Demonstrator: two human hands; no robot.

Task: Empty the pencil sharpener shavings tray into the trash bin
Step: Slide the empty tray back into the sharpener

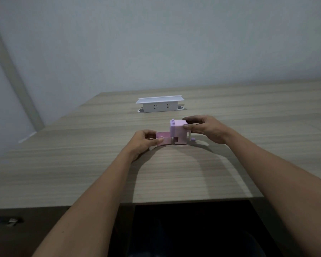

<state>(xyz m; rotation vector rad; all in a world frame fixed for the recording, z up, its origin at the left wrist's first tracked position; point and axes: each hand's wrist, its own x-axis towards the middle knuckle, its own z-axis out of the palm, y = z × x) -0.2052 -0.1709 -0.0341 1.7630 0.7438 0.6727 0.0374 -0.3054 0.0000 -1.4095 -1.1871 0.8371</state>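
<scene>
Near the middle of the desk (82, 173), the right hand (206, 129) clasped the pink sharpener (178, 131) while the left hand (143, 140) pinched the shavings tray (163, 139), drawn out leftward and touching the body. A tilted tray would likely have spilled shavings; no bin showed.

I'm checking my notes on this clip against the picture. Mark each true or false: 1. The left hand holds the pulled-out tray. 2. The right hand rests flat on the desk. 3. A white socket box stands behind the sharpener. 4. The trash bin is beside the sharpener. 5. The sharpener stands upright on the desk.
1. True: the left hand grips the tray, drawn out to the left of the sharpener.
2. False: the right hand grips the sharpener's top and side.
3. True: the socket box stands farther back on the desk.
4. False: no bin is in view.
5. True.
</scene>
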